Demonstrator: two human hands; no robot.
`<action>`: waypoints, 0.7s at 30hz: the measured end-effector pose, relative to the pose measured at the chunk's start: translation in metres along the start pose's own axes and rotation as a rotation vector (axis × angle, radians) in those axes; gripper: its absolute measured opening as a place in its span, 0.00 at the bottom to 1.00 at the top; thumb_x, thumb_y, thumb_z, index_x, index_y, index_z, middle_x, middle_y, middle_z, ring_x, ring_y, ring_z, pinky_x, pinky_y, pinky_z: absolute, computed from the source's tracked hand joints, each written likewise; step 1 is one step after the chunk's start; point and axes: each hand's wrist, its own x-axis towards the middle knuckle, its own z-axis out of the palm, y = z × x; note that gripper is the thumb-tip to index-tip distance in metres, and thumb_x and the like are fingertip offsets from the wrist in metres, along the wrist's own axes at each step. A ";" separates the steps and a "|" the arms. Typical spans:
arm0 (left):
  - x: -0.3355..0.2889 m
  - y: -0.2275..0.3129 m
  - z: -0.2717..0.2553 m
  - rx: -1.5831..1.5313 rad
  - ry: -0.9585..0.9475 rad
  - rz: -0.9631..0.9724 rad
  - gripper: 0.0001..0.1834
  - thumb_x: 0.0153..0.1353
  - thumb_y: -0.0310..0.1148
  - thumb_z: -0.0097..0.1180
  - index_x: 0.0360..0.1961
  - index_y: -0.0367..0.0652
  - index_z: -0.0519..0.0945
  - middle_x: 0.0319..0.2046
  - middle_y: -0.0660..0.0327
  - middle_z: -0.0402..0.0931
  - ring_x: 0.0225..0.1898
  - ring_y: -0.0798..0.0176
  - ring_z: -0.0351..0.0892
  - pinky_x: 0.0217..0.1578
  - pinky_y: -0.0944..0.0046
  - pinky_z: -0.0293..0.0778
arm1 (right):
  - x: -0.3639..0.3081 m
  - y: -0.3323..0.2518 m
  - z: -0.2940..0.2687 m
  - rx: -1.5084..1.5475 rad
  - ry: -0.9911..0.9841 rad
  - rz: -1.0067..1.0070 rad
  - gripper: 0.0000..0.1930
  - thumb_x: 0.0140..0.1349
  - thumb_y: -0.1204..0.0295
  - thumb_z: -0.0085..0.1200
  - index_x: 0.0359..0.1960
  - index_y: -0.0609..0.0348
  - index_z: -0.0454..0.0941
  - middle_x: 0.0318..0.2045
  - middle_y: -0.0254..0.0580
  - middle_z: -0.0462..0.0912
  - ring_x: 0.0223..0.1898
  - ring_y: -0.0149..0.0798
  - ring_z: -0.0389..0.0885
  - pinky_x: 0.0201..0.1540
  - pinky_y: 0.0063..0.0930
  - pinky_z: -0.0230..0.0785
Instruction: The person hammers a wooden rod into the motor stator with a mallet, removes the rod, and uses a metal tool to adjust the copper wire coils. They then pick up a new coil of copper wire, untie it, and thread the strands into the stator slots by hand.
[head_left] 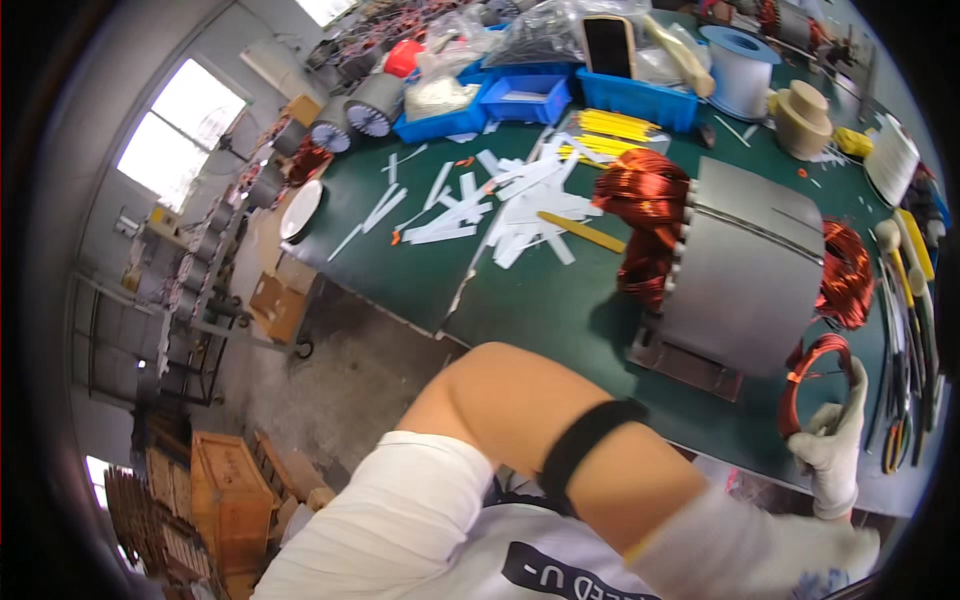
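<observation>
My right hand, in a white work glove, grips a loop of reddish copper wire at the right front of the bench. One finger stretches up along the loop. My left arm, with a black band near the elbow, reaches across to the lower right. There my left hand, also gloved, is smeared by motion and its fingers cannot be made out. Just beyond the loop stands a grey motor stator on its side, with copper windings bulging from its left end and more windings at its right.
White insulation strips lie scattered over the green bench, with a yellow stick beside them. Blue bins, a phone and a wire spool stand behind. Hand tools line the right edge; a thread cone stands there too.
</observation>
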 end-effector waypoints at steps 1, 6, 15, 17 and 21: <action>-0.009 0.032 -0.011 0.475 -0.036 0.084 0.09 0.67 0.33 0.51 0.35 0.39 0.77 0.27 0.55 0.76 0.31 0.54 0.76 0.34 0.56 0.69 | 0.001 -0.002 0.003 -0.003 0.004 0.023 0.56 0.32 0.86 0.59 0.70 0.58 0.46 0.14 0.29 0.68 0.10 0.24 0.65 0.11 0.17 0.57; -0.026 0.051 -0.020 0.950 0.052 0.605 0.09 0.65 0.34 0.51 0.34 0.39 0.77 0.28 0.55 0.76 0.31 0.53 0.76 0.36 0.56 0.69 | -0.003 0.006 -0.002 -0.096 0.078 -0.008 0.60 0.30 0.80 0.66 0.71 0.58 0.46 0.15 0.24 0.67 0.14 0.21 0.65 0.17 0.13 0.55; -0.066 0.052 -0.004 2.318 -0.328 0.256 0.13 0.54 0.38 0.51 0.33 0.40 0.75 0.34 0.55 0.73 0.37 0.54 0.74 0.42 0.52 0.72 | -0.018 0.005 -0.003 -0.034 0.120 0.021 0.60 0.27 0.83 0.62 0.71 0.59 0.45 0.15 0.25 0.68 0.13 0.23 0.66 0.15 0.16 0.59; -0.086 0.076 -0.002 2.322 -0.446 0.204 0.14 0.51 0.39 0.51 0.33 0.40 0.75 0.36 0.56 0.72 0.38 0.54 0.74 0.43 0.52 0.73 | -0.014 0.002 -0.005 -0.049 0.025 -0.005 0.61 0.30 0.80 0.71 0.70 0.59 0.45 0.15 0.27 0.71 0.12 0.25 0.69 0.13 0.16 0.59; -0.174 0.154 -0.039 2.072 -0.100 -0.406 0.27 0.48 0.40 0.65 0.50 0.42 0.78 0.40 0.55 0.76 0.44 0.52 0.76 0.49 0.51 0.71 | -0.008 -0.027 -0.024 0.066 -0.092 0.090 0.60 0.32 0.75 0.77 0.68 0.60 0.48 0.14 0.31 0.72 0.13 0.24 0.70 0.15 0.17 0.58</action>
